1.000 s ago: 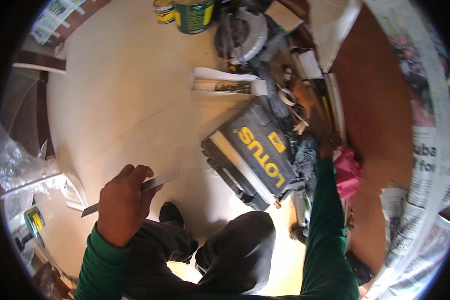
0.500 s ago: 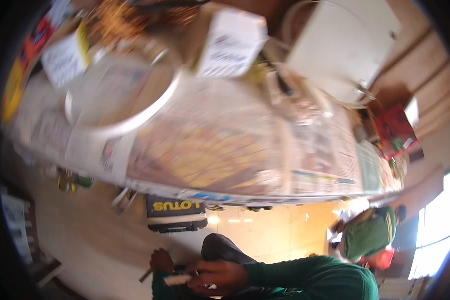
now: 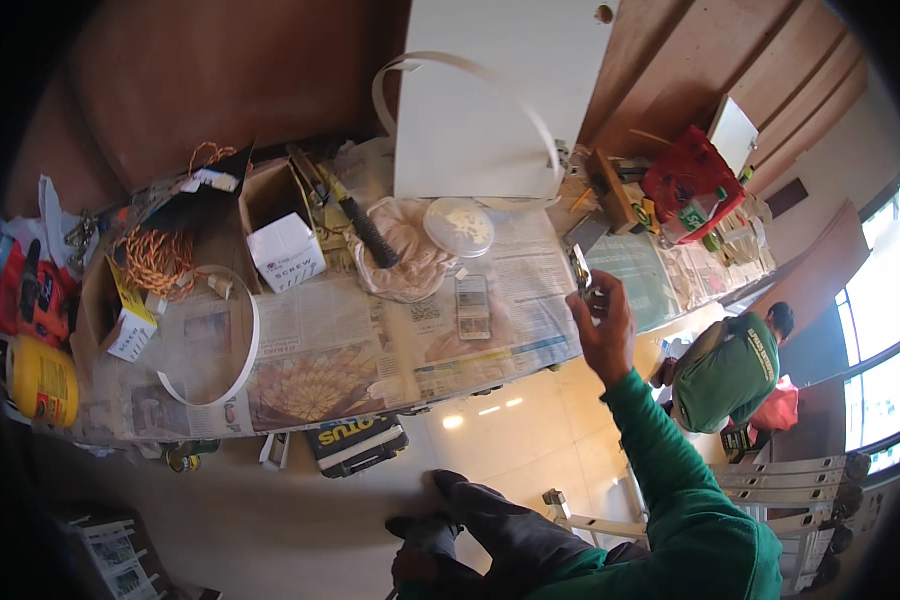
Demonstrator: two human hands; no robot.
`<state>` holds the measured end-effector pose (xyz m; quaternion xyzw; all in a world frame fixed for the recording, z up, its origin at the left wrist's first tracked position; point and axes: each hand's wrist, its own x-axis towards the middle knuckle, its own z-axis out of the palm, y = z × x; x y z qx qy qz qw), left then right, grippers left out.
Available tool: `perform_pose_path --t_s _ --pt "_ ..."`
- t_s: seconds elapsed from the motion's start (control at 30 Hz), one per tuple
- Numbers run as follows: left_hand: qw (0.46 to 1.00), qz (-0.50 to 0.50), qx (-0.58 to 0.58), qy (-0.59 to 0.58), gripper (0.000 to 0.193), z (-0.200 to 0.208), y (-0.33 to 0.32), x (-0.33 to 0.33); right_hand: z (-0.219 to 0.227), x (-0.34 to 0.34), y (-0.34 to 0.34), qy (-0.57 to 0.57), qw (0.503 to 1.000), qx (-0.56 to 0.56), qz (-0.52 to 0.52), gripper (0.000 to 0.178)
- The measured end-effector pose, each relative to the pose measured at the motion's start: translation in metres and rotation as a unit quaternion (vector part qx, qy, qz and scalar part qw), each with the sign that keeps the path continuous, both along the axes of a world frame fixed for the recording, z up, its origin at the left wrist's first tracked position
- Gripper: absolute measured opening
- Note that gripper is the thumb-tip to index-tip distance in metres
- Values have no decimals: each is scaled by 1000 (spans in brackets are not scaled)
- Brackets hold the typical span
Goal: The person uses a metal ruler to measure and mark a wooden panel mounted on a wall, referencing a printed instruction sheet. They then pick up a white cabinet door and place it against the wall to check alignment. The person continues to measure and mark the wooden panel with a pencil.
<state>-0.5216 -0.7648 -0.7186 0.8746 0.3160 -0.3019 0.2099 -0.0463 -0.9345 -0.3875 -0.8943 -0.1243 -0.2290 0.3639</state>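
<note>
My right hand (image 3: 607, 325) reaches over the front edge of the newspaper-covered table (image 3: 530, 275). Its fingers are closed on a small shiny metal piece (image 3: 579, 264), whose exact kind I cannot make out. Left of that hand, a phone-shaped flat thing (image 3: 473, 307) lies on the newspaper. Behind it are a round white lid (image 3: 459, 227) and a crumpled beige cloth (image 3: 410, 262), with a black-handled tool (image 3: 370, 232) across the cloth. Low in the picture, my left hand (image 3: 416, 568) is dark beside my leg; its fingers are hidden.
A white panel (image 3: 490, 120) leans at the back behind a curved white strip (image 3: 547, 130). Small boxes (image 3: 288, 250), orange cord (image 3: 160, 262) and a yellow container (image 3: 45, 380) crowd the left. A red case (image 3: 685, 180) sits far right. On the floor are a black toolbox (image 3: 358, 446) and another person (image 3: 725, 372).
My right hand has moved from my lap, near the left hand, up and right over the table. The flat tan piece seen in it before no longer shows. My view has shifted and sharpened.
</note>
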Motion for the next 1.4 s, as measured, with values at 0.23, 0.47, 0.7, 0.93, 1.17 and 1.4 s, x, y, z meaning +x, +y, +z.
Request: perform_pose_path --t_s 0.23,0.47,0.7,0.93,1.17,1.4 --pt "978 -26 -205 34 45 -9 -46 -67 -9 36 -23 48 999 -19 9 42" --pt "971 -51 -123 -200 51 38 -78 -80 -48 123 -19 30 995 -88 27 41" --pt "963 132 -236 -2 50 127 -63 -30 -29 -3 -37 -86 958 -217 166 14" --pt "947 277 -147 -70 45 92 -79 -36 -244 -205 46 550 733 -154 369 23" --pt "884 450 -103 -77 45 98 -71 -60 -508 -275 114 865 443 237 -10 56" --pt "873 462 28 -155 39 86 -70 -87 -626 -292 209 753 493 428 -82 50"
